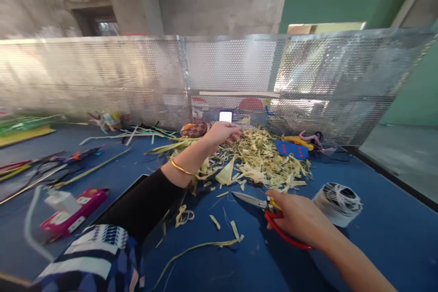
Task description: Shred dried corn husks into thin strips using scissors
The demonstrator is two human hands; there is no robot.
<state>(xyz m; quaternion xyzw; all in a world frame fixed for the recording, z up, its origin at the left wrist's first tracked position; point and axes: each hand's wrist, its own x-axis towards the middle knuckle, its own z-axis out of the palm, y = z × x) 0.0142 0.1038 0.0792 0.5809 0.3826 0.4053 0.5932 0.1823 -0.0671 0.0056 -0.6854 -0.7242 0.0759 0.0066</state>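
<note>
My right hand point(290, 216) grips a pair of scissors point(251, 199) with red handles, their pointed blades aimed left over the blue tabletop. At the far side, my left hand point(224, 133) reaches over the pale husk strips, fingers stretched out and somewhat bent; no object shows in it. Beneath and right of it spreads a heap of dry husk scraps point(267, 159). A broad husk piece point(226, 172) lies at the heap's front. Closer to me, a thin twisted husk cord point(195, 248) curves across the table among small cut bits.
A spool of white string point(338, 204) stands right of my right hand. A magenta power strip point(77, 212) with a white plug lies left. Behind the heap, a lit phone point(225, 116) leans near a perforated metal screen point(229, 64). A blue card point(290, 149) rests on the heap's right.
</note>
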